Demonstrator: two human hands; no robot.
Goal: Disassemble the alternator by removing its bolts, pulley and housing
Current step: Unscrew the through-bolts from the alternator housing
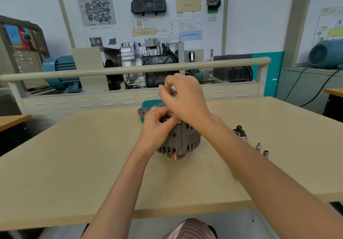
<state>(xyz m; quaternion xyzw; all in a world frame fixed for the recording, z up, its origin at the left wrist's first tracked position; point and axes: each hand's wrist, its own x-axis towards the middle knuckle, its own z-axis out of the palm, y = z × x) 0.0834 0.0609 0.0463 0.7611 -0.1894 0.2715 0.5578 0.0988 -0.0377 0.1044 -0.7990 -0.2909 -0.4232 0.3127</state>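
Now right hand (185,97) grips a metal tool (173,89); left hand (157,125) pinches the alternator (182,138) top.

Alternator (181,138) pulley-down on table (74,155); left hand (157,125) grips top; right hand (183,93) holds metal tool (173,88).

My single head-worn wide-angle camera looks forward and down, close over the beige rectangular wooden tabletop (92,164), facing the white printed wall training board (141,15) well beyond.

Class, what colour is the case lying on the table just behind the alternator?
The case is teal green, seen in the head view, mostly hidden behind the hands.
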